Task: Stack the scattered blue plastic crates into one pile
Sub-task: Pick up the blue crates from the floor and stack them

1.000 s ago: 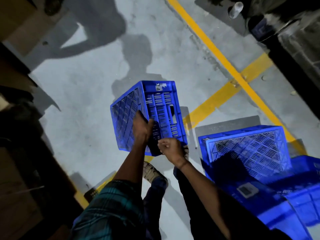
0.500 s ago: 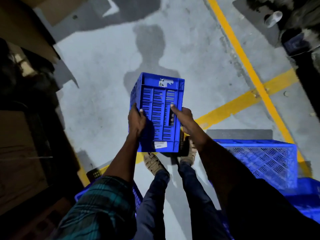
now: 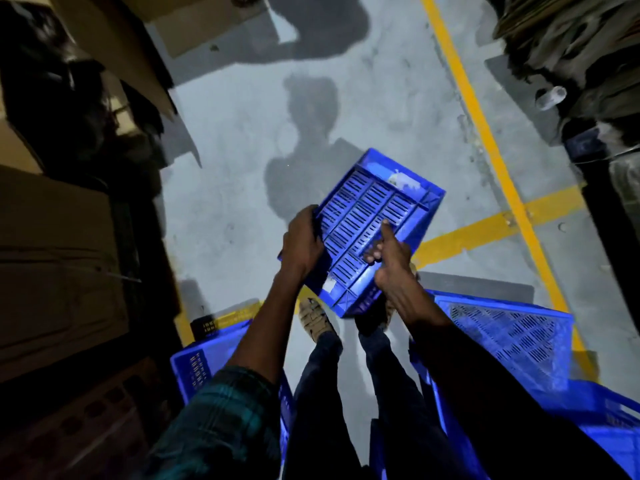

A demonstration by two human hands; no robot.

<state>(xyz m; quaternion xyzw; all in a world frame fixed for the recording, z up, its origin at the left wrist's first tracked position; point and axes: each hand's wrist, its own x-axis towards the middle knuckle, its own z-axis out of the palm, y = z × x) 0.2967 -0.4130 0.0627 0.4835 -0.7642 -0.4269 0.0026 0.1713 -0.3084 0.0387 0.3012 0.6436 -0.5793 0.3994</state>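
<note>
I hold a blue slatted crate [image 3: 372, 216] in the air in front of me, tilted to the right with one slatted wall facing up. My left hand [image 3: 303, 242] grips its left edge. My right hand [image 3: 389, 252] is on the slatted wall, fingers hooked into a slot and the forefinger stretched along the wall. To my right a pile of blue crates [image 3: 512, 341] stands on the floor, its mesh top showing. Another blue crate [image 3: 197, 367] lies at my lower left, partly hidden by my arm.
Cardboard boxes [image 3: 59, 278] stack up along the left side. Yellow lines [image 3: 485, 133] cross the grey concrete floor. Dark clutter and a plastic bottle [image 3: 550, 98] fill the upper right. My sandalled feet [image 3: 315, 322] stand just below the held crate.
The held crate has swung from upright to tilted rightward and moved right, toward the pile. My right hand shifted from its right edge onto the slatted wall.
</note>
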